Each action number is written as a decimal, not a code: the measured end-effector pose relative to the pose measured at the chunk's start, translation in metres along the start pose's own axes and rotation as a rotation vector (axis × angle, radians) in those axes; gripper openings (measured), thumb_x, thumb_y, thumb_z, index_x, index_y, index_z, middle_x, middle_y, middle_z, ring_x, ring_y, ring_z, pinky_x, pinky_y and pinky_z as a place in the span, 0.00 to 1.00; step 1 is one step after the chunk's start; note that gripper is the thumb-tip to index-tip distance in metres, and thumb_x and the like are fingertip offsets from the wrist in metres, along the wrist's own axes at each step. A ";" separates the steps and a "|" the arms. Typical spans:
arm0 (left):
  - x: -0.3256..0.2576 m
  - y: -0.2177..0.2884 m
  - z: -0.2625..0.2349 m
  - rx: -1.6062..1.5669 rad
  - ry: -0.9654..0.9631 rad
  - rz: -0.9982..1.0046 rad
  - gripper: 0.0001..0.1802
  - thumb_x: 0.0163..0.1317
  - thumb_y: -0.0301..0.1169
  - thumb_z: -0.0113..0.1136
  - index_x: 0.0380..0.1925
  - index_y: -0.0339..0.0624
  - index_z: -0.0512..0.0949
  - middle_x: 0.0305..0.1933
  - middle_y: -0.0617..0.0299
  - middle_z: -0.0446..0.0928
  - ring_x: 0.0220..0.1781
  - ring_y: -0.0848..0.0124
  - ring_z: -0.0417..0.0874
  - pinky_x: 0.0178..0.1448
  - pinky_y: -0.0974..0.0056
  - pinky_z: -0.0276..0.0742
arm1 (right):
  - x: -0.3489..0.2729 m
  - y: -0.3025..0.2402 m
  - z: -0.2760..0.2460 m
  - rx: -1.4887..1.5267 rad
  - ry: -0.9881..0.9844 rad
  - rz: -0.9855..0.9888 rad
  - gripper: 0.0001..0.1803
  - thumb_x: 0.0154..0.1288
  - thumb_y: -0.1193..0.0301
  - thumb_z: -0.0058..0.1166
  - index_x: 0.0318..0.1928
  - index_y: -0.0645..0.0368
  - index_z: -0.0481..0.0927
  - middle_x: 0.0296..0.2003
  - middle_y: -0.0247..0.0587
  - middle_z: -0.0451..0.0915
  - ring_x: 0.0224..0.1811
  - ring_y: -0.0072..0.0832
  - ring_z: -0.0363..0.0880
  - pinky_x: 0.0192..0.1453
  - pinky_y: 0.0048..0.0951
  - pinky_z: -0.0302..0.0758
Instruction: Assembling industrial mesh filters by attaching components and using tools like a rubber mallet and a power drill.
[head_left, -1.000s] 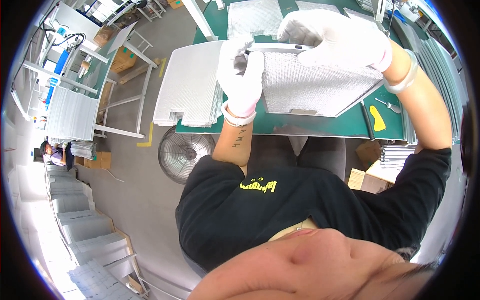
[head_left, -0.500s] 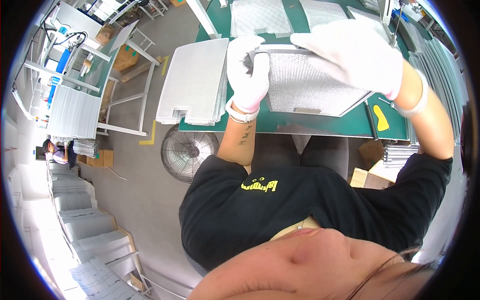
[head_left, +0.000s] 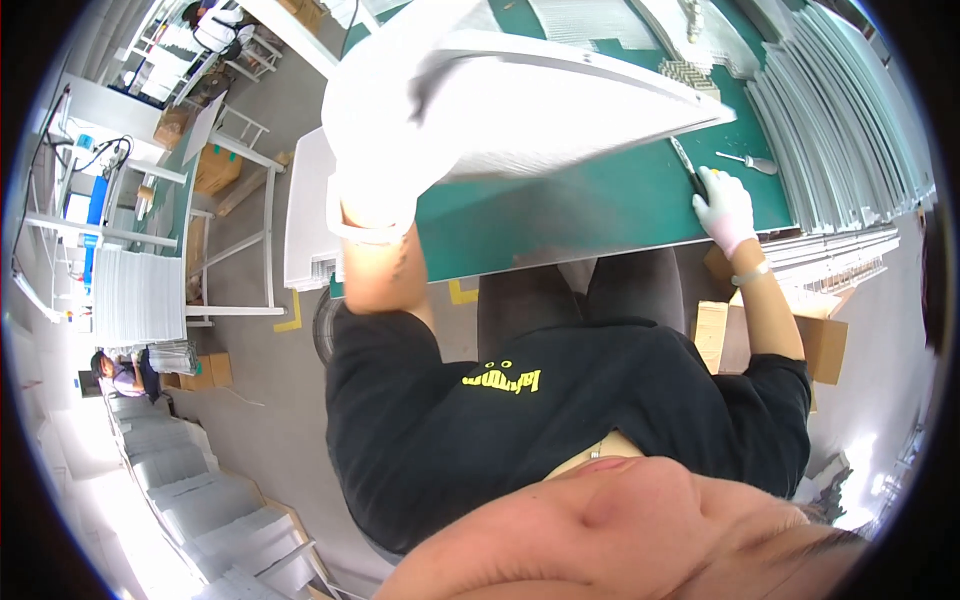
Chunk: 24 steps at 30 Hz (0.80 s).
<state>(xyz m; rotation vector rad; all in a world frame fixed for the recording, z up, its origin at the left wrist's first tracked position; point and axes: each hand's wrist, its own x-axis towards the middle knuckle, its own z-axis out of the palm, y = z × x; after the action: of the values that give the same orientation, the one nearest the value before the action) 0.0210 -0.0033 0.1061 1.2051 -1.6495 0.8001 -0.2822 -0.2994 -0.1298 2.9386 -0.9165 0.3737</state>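
A white-framed panel with a mesh face (head_left: 570, 105) is raised at a slant above the green table, slightly blurred. Gripping its left side is my white-gloved left hand (head_left: 385, 125), large and close in view. Near the table's right front, my gloved right hand (head_left: 728, 210) is low on the surface, fingers curled around the lower handle of a slim black-handled tool (head_left: 684, 156) with a silvery end. A bit of a yellow flat tool (head_left: 714, 172) peeks out by the fingertips; the rest is hidden under the hand. A screwdriver (head_left: 758, 163) lies just beyond.
Grey panels (head_left: 830, 120) stand in a dense row on the right. Mesh sheets lie at the left (head_left: 308, 215) and far side (head_left: 590, 22) of the green table (head_left: 560, 220). Cardboard boxes (head_left: 826, 350) stand below at right; a floor fan (head_left: 324, 330) is partly hidden at left.
The panel has risen leftward and closer to view, with my left hand on it. My right hand has let go of the panel and come down to the tools at the right.
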 end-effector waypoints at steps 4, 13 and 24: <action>0.026 0.014 0.059 0.341 -0.557 0.277 0.24 0.65 0.37 0.63 0.59 0.38 0.78 0.50 0.55 0.82 0.43 0.66 0.85 0.47 0.64 0.80 | 0.002 0.000 0.026 -0.113 -0.054 0.104 0.22 0.66 0.73 0.52 0.61 0.62 0.75 0.42 0.56 0.79 0.44 0.50 0.82 0.46 0.43 0.81; -0.026 -0.001 0.157 0.338 -0.497 0.284 0.17 0.62 0.48 0.63 0.47 0.55 0.81 0.21 0.68 0.72 0.26 0.69 0.79 0.32 0.63 0.74 | -0.035 -0.003 -0.135 1.238 -0.306 0.311 0.31 0.75 0.68 0.52 0.74 0.61 0.63 0.38 0.25 0.71 0.26 0.11 0.61 0.30 0.16 0.64; -0.029 -0.022 0.170 0.192 -0.424 0.152 0.14 0.58 0.49 0.67 0.28 0.52 0.82 0.22 0.65 0.75 0.28 0.65 0.79 0.34 0.61 0.72 | -0.026 -0.007 -0.221 0.926 0.023 -0.052 0.31 0.77 0.73 0.47 0.78 0.56 0.59 0.37 0.30 0.77 0.26 0.11 0.63 0.30 0.13 0.65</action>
<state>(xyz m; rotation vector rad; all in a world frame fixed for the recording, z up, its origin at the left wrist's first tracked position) -0.0054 -0.1495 0.0158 1.4715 -2.0639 0.8527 -0.3466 -0.2550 0.0782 3.7257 -0.8047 1.0794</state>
